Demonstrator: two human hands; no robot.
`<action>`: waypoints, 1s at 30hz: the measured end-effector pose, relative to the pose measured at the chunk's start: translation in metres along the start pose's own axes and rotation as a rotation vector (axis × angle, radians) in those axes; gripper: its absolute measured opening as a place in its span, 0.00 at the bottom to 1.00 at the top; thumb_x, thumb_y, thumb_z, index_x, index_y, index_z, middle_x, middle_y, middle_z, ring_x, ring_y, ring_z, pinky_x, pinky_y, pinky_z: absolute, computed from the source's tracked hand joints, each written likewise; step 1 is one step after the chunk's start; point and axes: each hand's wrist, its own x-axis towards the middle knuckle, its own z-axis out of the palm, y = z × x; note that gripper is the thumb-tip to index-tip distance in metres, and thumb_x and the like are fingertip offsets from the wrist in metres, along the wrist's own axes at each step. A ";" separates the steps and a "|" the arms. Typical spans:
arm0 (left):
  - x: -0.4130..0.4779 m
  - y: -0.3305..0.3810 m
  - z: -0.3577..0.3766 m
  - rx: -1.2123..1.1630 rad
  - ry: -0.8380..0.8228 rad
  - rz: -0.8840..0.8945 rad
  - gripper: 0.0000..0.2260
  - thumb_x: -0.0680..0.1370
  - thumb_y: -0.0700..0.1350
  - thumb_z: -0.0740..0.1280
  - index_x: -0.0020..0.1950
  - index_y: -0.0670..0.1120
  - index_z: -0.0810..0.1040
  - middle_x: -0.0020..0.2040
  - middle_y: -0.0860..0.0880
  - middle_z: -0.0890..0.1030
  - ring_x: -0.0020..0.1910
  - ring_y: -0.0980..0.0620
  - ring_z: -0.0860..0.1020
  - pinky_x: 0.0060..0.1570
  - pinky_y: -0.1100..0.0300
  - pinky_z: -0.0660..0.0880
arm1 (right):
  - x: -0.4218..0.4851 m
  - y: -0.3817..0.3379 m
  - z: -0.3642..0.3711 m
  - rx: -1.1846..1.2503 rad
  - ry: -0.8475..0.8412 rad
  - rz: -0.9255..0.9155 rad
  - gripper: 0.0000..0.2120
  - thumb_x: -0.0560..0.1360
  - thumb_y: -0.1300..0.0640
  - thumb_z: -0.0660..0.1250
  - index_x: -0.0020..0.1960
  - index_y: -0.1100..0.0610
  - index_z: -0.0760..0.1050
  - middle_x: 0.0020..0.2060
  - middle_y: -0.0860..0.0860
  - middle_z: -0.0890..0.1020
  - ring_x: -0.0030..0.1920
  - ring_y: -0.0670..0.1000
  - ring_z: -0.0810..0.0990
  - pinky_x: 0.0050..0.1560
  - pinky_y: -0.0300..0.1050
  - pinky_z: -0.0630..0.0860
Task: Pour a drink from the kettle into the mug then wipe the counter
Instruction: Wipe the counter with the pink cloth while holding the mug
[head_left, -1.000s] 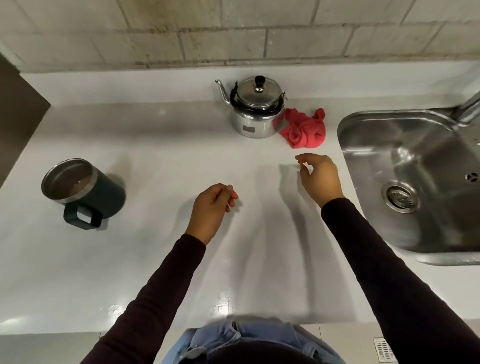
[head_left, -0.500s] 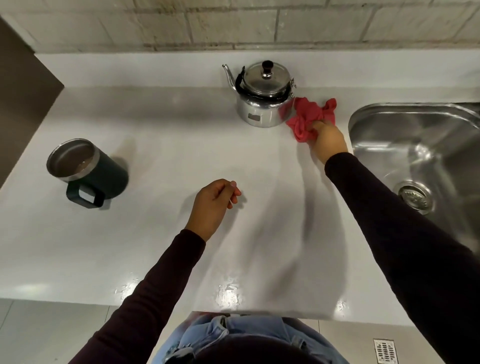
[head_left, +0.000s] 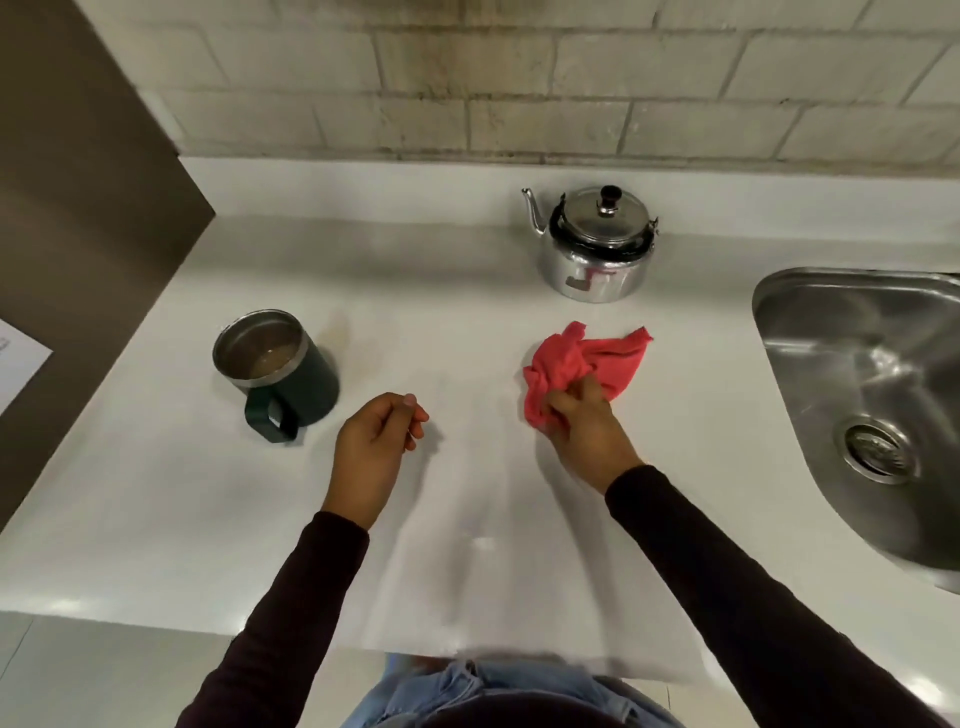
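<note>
A steel kettle (head_left: 592, 244) with a black knob stands upright at the back of the white counter (head_left: 156, 499), spout to the left. A dark green mug (head_left: 275, 371) with brownish drink in it sits at the left, handle toward me. My right hand (head_left: 584, 428) grips a crumpled red cloth (head_left: 576, 364) lying on the counter in front of the kettle. My left hand (head_left: 374, 447) hovers loosely curled between mug and cloth, holding nothing.
A steel sink (head_left: 878, 405) with a drain is set into the counter at the right. A brick wall (head_left: 519, 78) runs behind. A brown panel (head_left: 78, 208) bounds the counter on the left.
My right hand reached to the red cloth beside the kettle, took hold of it and pulled it toward me onto the open counter. My left hand stayed curled in place.
</note>
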 end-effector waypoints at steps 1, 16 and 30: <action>0.001 -0.001 -0.012 0.006 0.014 0.009 0.15 0.79 0.44 0.59 0.33 0.49 0.77 0.28 0.54 0.76 0.29 0.61 0.72 0.34 0.72 0.71 | -0.001 -0.012 0.010 -0.009 -0.025 0.011 0.09 0.75 0.61 0.65 0.55 0.59 0.79 0.57 0.60 0.72 0.57 0.61 0.73 0.62 0.55 0.72; 0.034 -0.019 -0.149 -0.064 0.291 0.014 0.17 0.78 0.45 0.60 0.31 0.39 0.70 0.26 0.53 0.72 0.29 0.55 0.69 0.36 0.62 0.69 | 0.019 -0.170 0.118 -0.102 -0.094 -0.031 0.15 0.75 0.49 0.65 0.60 0.51 0.74 0.58 0.55 0.74 0.58 0.60 0.73 0.61 0.51 0.72; 0.055 -0.027 -0.135 -0.373 -0.132 -0.471 0.15 0.78 0.49 0.61 0.35 0.43 0.76 0.32 0.48 0.77 0.37 0.53 0.78 0.48 0.57 0.79 | 0.053 -0.175 0.157 -0.281 -0.034 0.203 0.32 0.76 0.38 0.55 0.76 0.40 0.46 0.78 0.57 0.44 0.75 0.68 0.38 0.70 0.69 0.34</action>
